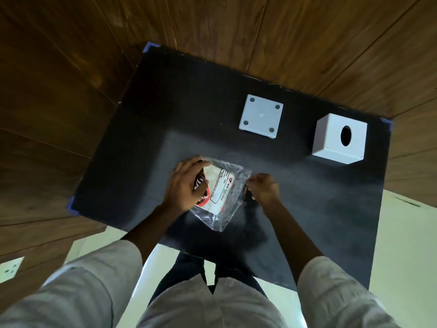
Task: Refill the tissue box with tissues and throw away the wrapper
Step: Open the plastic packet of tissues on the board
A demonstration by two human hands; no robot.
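Standing over a black table (319, 209), the person works with both bare hands on a pack of tissues (218, 185) that lies near the centre of the tabletop, toward the near edge. The pack is a white stack with red and black printing, sealed in a clear, crinkled plastic wrapper (220, 216) whose loose flap trails toward 6 o'clock.

The left hand (186, 183) lies on the pack's 9 o'clock side, fingers curled over the top and clasping the stack through the plastic. The right hand (262, 188) sits at the pack's 3 o'clock edge, fingers bunched into a tight pinch on the wrapper's rim; the exact fingertip contact is too blurred to make out. Both forearms come out of rolled pale sleeves (94, 275).

At roughly 1 o'clock from the pack, well apart from it, a flat white square base plate (261, 116) rests on the table, showing four dark round pads near its corners. Further out at 2 o'clock, close to the table's far right corner, stands the white tissue box (339, 138), a cube with a dark oval opening facing the camera. The box and the plate are apart from each other, neither touching the pack.

Blue tape (72, 205) marks the table's corners. Wooden panelling (59, 102) surrounds the table at 9 through 3 o'clock, and a pale floor (402, 245) shows at 4 o'clock.
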